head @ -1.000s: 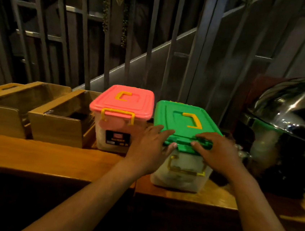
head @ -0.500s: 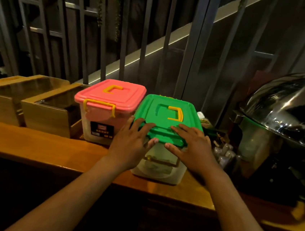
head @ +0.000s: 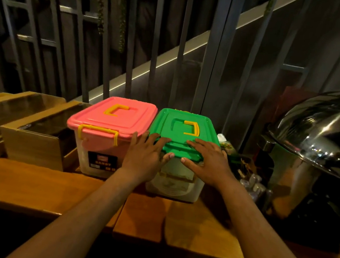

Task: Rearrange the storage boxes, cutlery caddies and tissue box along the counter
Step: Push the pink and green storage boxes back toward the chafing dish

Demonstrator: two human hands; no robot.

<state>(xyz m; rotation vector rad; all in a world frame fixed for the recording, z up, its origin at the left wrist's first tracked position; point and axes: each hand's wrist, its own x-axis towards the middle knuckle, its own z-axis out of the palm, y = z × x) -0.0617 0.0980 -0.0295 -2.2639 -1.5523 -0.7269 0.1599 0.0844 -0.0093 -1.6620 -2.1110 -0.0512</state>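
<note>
Two clear storage boxes stand side by side on the wooden counter (head: 33, 183). The pink-lidded box (head: 111, 120) with yellow clips is on the left. Right beside it, touching or nearly so, is the green-lidded box (head: 184, 128). My left hand (head: 145, 157) and my right hand (head: 207, 162) both grip the near edge of the green lid, fingers on top and thumbs under the rim. Two wooden cutlery caddies (head: 32, 133) stand left of the pink box. No tissue box is in view.
A shiny steel chafing dish (head: 321, 140) with a domed lid fills the right side. Small wrapped items and bottles (head: 249, 179) crowd the gap between it and the green box. A dark railing (head: 131, 51) runs behind the counter.
With both hands on it, the green-lidded box has slid back and left, closing up against the pink-lidded box. My view has shifted slightly to the right.
</note>
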